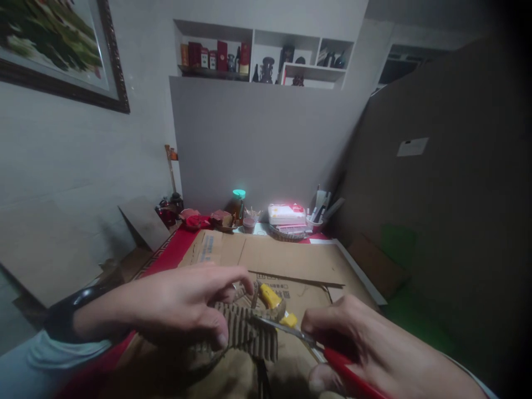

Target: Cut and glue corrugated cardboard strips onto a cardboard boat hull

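My right hand [349, 338] is closed around red-handled scissors [286, 328], whose metal blades point left across the upper side of a ribbed piece of corrugated cardboard [245, 332]. That piece is in my left hand [199, 302], with the thumb pressed on its ribbed face and the index finger crooked above. A curved brown strip [254, 296], perhaps cardboard, lies just behind it. Close by are a yellow tubular object [270, 296] and a smaller yellow piece [288, 320], of a kind I cannot make out. The lower edge of the ribbed piece is in shadow.
Flat cardboard sheets [291, 257] cover much of a table with a red cloth [183, 249]. Along its back stand a teal-lidded bottle [239, 205], a white and pink pack [286, 214] and a cup of pens [316, 219]. A large dark panel [436, 221] rises on the right.
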`<state>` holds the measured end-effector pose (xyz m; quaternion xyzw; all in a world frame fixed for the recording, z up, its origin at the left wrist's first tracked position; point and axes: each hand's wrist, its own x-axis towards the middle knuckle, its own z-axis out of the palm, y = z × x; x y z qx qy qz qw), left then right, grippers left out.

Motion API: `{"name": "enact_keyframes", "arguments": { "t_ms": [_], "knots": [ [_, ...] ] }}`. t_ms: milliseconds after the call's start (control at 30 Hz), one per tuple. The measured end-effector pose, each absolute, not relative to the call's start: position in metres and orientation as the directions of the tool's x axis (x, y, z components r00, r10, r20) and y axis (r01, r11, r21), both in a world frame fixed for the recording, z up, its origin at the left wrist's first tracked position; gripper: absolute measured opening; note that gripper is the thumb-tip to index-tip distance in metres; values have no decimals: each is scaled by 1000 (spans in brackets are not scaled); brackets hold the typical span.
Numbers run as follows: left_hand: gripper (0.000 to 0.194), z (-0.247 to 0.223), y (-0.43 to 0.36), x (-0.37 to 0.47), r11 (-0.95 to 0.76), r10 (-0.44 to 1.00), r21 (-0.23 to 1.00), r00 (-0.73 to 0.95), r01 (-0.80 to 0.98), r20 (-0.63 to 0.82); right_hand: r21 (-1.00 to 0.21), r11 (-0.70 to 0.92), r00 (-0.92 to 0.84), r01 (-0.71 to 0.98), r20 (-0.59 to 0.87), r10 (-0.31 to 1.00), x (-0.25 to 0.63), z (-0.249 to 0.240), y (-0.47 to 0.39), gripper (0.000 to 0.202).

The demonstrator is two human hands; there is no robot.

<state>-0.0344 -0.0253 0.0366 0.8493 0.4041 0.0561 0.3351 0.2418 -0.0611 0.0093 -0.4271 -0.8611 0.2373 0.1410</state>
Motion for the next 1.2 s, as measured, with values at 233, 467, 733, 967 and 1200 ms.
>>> {"name": "enact_keyframes", "arguments": {
  "t_ms": [233, 467, 733, 967, 1200],
  "knots": [
    [64, 36, -24, -29, -479, 665, 672, 733, 564, -142, -507, 528, -626, 681, -29, 779, 238, 12, -60, 25],
    [65, 40, -32, -29, -450, 691, 613, 688, 649, -221, -467, 550, -651, 692, -73, 756, 238, 13, -59, 26],
    [66, 40, -33, -30, -423, 704, 627, 673, 654, -227, -469, 534, -641, 703, -93, 762, 237, 11, -59, 26],
    [70, 39, -33, -29, -427, 661, 688, 722, 587, -205, -498, 526, -642, 690, -86, 762, 234, 14, -61, 21],
    [71, 42, -35, -26, -445, 685, 641, 699, 625, -207, -485, 549, -654, 681, -64, 754, 236, 13, -59, 28]
  ]
}}
